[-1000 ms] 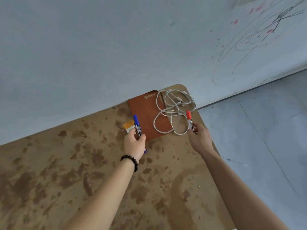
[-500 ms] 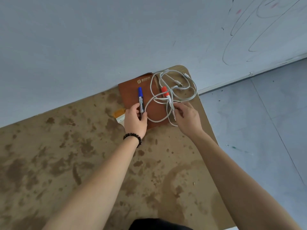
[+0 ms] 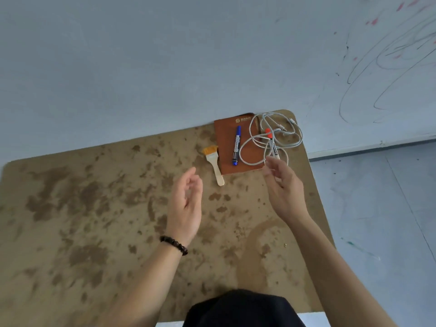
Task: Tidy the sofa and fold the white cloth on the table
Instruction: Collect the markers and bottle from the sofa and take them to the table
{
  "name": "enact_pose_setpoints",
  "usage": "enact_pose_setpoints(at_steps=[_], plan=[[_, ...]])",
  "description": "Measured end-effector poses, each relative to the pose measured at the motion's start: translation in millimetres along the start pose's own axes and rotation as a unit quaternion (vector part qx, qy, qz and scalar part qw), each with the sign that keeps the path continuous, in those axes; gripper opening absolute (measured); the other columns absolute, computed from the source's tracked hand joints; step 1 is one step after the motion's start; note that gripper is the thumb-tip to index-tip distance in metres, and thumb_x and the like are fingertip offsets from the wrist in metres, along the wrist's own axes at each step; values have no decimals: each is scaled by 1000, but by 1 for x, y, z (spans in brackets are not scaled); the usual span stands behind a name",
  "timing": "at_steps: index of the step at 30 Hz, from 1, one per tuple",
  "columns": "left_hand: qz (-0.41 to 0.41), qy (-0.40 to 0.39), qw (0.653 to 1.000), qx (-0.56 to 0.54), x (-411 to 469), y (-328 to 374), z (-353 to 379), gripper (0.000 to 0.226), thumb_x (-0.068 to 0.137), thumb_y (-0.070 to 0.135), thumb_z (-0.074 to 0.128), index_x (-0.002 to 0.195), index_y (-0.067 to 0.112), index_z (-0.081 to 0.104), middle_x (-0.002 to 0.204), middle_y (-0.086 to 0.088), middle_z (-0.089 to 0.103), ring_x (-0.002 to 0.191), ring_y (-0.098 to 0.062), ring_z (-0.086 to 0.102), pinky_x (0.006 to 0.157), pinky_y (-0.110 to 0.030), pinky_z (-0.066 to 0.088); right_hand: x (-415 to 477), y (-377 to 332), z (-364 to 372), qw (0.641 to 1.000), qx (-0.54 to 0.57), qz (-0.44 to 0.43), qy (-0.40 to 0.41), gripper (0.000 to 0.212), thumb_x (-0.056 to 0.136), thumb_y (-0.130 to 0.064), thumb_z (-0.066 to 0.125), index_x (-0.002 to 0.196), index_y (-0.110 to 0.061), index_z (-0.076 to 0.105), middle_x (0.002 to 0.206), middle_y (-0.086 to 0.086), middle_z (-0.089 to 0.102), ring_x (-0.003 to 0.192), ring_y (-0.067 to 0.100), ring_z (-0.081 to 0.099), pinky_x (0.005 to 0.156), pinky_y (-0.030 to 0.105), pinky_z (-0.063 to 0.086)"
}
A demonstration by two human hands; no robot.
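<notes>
Brown leather notebook (image 3: 238, 147) lay at the stained worktop's (image 3: 94, 208) far corner, seemingly a gathering spot: blue marker (image 3: 236, 145) reading "PERMANENT" on it, red-capped "BOARD" marker (image 3: 272, 143) in the white cable (image 3: 276, 138), a brush (image 3: 213, 162) beside. Left hand (image 3: 186, 204) and right hand (image 3: 283, 187) hovered empty, fingers loosely spread. No white cloth or sofa showed.

Home room (scribbled wall (image 3: 389, 55)), stained table (image 3: 94, 220).

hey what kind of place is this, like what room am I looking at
Probably a casual room at home or in a workshop: a stained brown table pushed against a scribbled-on pale wall, with a brown notebook and tangled white cable.
</notes>
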State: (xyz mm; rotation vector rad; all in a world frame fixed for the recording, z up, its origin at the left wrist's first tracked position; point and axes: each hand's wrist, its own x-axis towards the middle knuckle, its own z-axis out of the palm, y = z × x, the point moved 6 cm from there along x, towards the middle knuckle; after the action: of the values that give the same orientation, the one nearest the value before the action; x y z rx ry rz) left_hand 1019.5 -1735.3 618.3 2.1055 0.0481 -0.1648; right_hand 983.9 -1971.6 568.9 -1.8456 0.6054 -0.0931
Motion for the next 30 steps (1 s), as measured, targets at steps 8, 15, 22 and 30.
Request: enact_pose_setpoints(at_steps=[8, 15, 22, 30], plan=[[-22, 190, 981, -18, -235, -52, -179, 40, 94, 39, 49, 133, 31, 49, 121, 18, 60, 112, 6, 55, 83, -4, 44, -213, -60, 58, 977, 76, -121, -160, 29, 98, -36, 56, 126, -31, 62, 111, -18, 68, 105, -2, 63, 81, 8, 47], [-124, 450, 882, -65, -524, -160, -287, 33, 90, 35, 53, 124, 35, 53, 111, 20, 63, 105, 7, 57, 78, -3, 44, -431, -59, 143, 909, 12, -226, -349, 33, 91, -46, 59, 123, -47, 53, 110, -25, 64, 100, -1, 64, 76, 6, 48], [-259, 674, 683, -112, -788, -245, -317, 33, 93, 16, 60, 108, 46, 58, 102, 23, 66, 96, 1, 61, 77, -9, 49, -613, -59, 244, 797, -54, -290, -526, 54, 81, -48, 61, 132, -43, 46, 117, -27, 60, 108, -1, 61, 79, 12, 50], [-349, 784, 498, -123, -938, -303, -333, 28, 93, 18, 60, 116, 34, 58, 104, 20, 66, 92, 11, 58, 74, 1, 43, -788, -51, 376, 656, -117, -343, -662, 53, 83, -52, 59, 133, -38, 48, 120, -27, 58, 113, 0, 58, 81, 15, 50]])
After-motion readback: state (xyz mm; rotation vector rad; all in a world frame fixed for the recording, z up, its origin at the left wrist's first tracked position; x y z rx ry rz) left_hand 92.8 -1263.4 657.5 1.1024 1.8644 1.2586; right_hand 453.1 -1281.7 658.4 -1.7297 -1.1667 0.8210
